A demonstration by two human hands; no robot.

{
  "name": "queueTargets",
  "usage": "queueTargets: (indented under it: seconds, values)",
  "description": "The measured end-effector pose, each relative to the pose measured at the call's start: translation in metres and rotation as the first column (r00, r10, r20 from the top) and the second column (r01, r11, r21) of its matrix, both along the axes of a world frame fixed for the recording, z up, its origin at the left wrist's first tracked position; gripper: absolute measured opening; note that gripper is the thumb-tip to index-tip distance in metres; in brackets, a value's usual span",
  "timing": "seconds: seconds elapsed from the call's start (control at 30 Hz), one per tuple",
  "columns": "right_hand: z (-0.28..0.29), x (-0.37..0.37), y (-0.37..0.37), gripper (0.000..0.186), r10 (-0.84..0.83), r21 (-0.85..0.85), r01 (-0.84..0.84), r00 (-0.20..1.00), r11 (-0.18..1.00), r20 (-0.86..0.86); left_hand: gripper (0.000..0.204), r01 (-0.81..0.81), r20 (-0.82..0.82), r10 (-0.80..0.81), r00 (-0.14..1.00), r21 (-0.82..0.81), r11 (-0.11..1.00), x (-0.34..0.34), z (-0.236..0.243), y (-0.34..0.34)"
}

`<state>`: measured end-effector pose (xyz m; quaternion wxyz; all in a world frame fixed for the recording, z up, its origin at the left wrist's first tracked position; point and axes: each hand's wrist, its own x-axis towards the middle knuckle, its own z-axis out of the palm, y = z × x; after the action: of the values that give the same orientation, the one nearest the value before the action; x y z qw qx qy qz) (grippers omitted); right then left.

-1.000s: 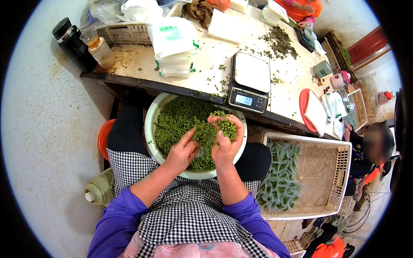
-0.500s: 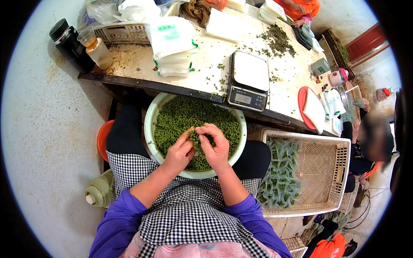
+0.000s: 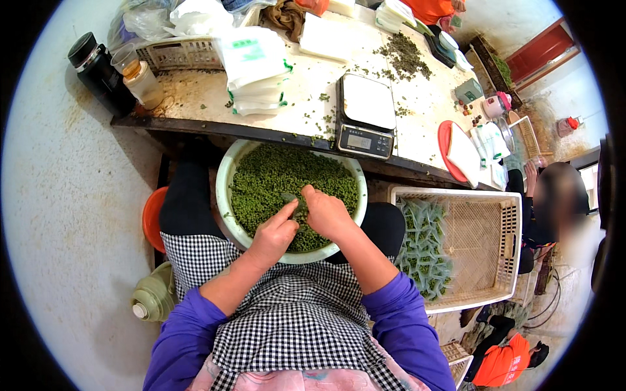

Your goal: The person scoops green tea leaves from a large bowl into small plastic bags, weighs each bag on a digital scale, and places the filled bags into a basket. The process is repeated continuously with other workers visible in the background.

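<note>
The left hand (image 3: 274, 237) and right hand (image 3: 327, 215) are curling narrowly over one basin (image 3: 223, 189) of green berries (image 3: 280, 168) — gripping what, I cannot tell — while one scale (image 3: 366, 107) is standing beyond.

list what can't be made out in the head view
Head view: whatever lies between left hand and right hand, mostly covered by them.
Head view: the floor of the basin, buried under green berries.
Head view: the scale readout, too small and faint.
Head view: head of the upper orange-clad co-worker, cut off by top edge.
</note>
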<state>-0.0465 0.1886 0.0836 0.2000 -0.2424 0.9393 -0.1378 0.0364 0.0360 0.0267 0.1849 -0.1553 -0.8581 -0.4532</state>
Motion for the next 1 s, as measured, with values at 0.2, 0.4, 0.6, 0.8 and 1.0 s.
queueTargets:
  seconds: [0.2,0.4,0.6,0.8,1.0]
  values:
    - [0.021,0.008,0.001,0.04,-0.096,-0.318,0.088,0.995,0.944,-0.011,0.015,-0.062,0.022,0.063,0.998,-0.032,0.998,0.0,0.0,-0.004]
    - [0.039,0.028,0.004,0.032,-0.062,-0.584,0.298,0.919,0.755,0.389,0.016,-0.08,-0.011,0.08,0.997,0.017,0.997,-0.003,0.004,-0.007]
    - [0.019,0.031,-0.001,0.032,-0.254,-0.315,0.194,0.954,0.929,-0.161,0.013,-0.087,-0.01,0.088,0.996,0.012,0.996,-0.002,0.007,-0.007]
    - [0.023,0.027,-0.008,0.031,-0.215,-0.573,0.214,0.974,0.791,0.067,0.015,-0.141,0.084,0.141,0.986,-0.001,0.99,0.0,0.014,-0.008]
    - [0.024,0.022,0.0,0.039,-0.223,-0.32,0.204,0.975,0.925,-0.023,0.016,-0.135,0.051,0.136,0.989,-0.036,0.99,-0.001,0.013,-0.007]
